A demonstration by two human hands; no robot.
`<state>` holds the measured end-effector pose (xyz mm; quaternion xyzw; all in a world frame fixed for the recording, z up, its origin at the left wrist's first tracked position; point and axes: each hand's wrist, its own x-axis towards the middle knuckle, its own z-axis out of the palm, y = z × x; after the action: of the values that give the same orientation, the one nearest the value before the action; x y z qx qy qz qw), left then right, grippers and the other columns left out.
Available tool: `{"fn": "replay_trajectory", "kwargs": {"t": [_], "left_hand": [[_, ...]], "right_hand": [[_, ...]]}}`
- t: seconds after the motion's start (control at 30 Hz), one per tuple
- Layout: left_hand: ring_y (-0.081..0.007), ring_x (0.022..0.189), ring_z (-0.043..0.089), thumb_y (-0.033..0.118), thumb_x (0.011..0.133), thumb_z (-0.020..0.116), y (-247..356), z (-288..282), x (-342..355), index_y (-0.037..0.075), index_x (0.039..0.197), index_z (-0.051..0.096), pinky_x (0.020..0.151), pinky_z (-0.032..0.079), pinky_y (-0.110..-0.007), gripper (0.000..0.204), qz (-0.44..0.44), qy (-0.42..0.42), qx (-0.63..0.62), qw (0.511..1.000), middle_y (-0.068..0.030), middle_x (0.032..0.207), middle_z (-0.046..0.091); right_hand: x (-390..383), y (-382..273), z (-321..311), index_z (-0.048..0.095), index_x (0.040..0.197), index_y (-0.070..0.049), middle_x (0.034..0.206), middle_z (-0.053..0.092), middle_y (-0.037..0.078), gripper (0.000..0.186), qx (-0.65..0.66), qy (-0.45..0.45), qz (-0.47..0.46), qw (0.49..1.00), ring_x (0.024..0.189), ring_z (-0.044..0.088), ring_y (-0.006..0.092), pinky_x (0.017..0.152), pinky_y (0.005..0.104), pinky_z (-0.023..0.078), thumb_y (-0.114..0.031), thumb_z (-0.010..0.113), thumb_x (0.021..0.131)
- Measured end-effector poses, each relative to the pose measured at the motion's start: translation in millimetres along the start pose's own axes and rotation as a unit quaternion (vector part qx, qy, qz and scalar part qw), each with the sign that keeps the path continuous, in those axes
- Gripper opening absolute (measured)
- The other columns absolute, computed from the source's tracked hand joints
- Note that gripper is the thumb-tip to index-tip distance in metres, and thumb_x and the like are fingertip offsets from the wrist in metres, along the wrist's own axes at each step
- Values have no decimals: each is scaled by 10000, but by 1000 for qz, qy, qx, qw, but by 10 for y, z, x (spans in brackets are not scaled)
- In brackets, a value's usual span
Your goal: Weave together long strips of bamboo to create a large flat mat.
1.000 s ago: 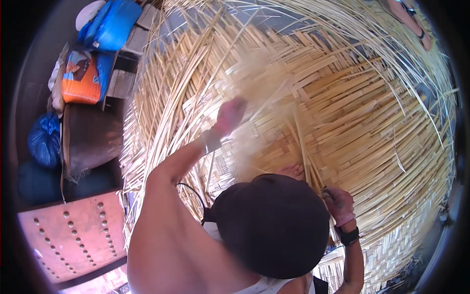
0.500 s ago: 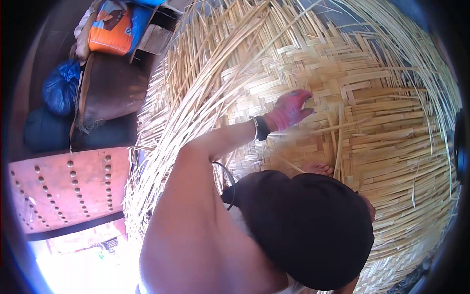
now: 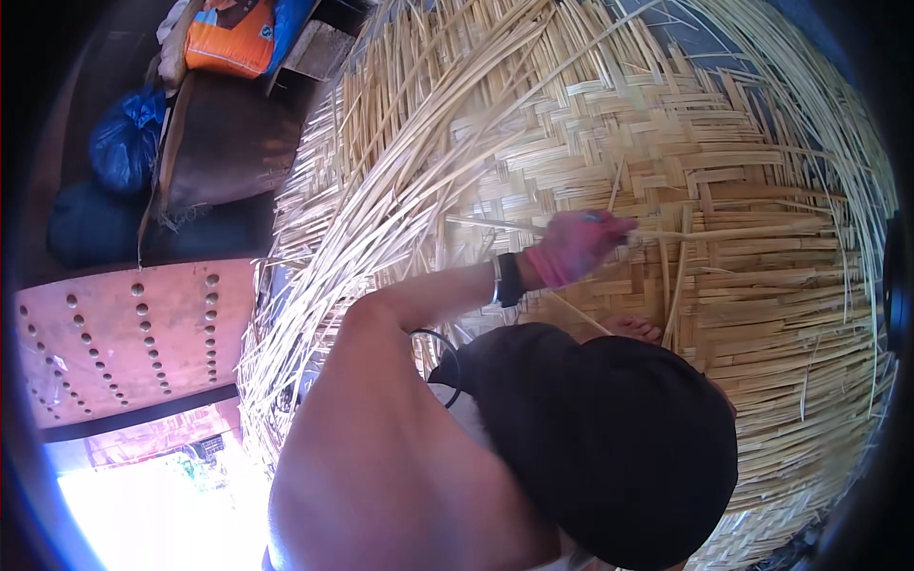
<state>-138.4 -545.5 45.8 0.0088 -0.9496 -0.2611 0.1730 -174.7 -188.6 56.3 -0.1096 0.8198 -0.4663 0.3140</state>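
Observation:
My left hand, in a pink glove with a dark band and a light bracelet at the wrist, is closed over the woven mat. A pale flat reed strip runs out from its fingers to the right, and a length shows on the other side too. More loose strips lie crossing the weave just right of the hand. Bare toes rest on the mat below it. A black rounded cloth cap covers the lower middle of the view. My right hand does not show.
Long loose reed ends fan out along the mat's left side, and more hang at the upper right. At the left stand a studded reddish panel, a blue plastic bag and an orange sack. Bright light enters at the lower left.
My left hand has moved slightly down and right. Its fingers, spread before, are now closed round a reed strip, which lies nearly level across the mat.

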Motion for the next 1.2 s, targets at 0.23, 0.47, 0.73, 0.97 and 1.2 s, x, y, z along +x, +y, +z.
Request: {"fn": "replay_trajectory", "kwargs": {"t": [0.23, 0.47, 0.73, 0.97, 1.2], "left_hand": [[-188, 519, 553, 165, 726, 587, 943, 112, 652, 181, 946, 551, 401, 433, -313, 224, 238, -68, -48, 968, -1, 639, 520], [-222, 554, 570, 220, 728, 590, 787, 325, 455, 207, 900, 582, 448, 446, -334, 172, 283, -160, -179, 928, 6, 650, 533], [-173, 877, 598, 194, 792, 648, -568, -102, 384, 107, 1023, 619, 772, 493, -299, 249, -116, -156, -125, 973, -58, 1004, 611], [-252, 821, 606, 280, 756, 642, -1646, -949, 166, 74, 987, 617, 760, 481, -305, 311, -191, -57, 226, 953, -119, 926, 627], [-201, 631, 596, 315, 792, 592, -1931, -1032, 112, 65, 852, 660, 612, 465, -311, 266, -229, -61, 196, 951, -115, 699, 632]], "right_hand": [[62, -376, -3, 529, 1118, -19, 770, 574, 28, 303, 154, 44, 13, 987, 666, 550, 102, 617, 228, 461, -111, 565, 831], [-137, -253, 201, 449, 1184, -86, 1020, 573, 53, 353, 725, -129, 28, 676, 799, 580, 95, 646, 216, 494, -314, 457, 916], [-208, -97, 270, 545, 919, -56, 645, 500, 21, 189, 415, 76, 314, 851, 509, 486, 95, 449, 219, 405, -223, 561, 833], [-260, -399, 24, 595, 911, -24, 554, 493, 11, 229, 390, 130, 238, 880, 431, 475, 92, 408, 216, 389, -229, 597, 810], [-237, -282, 14, 591, 987, -7, 637, 536, 23, 261, 387, 108, 224, 888, 482, 492, 86, 444, 211, 400, -220, 574, 837]]}}
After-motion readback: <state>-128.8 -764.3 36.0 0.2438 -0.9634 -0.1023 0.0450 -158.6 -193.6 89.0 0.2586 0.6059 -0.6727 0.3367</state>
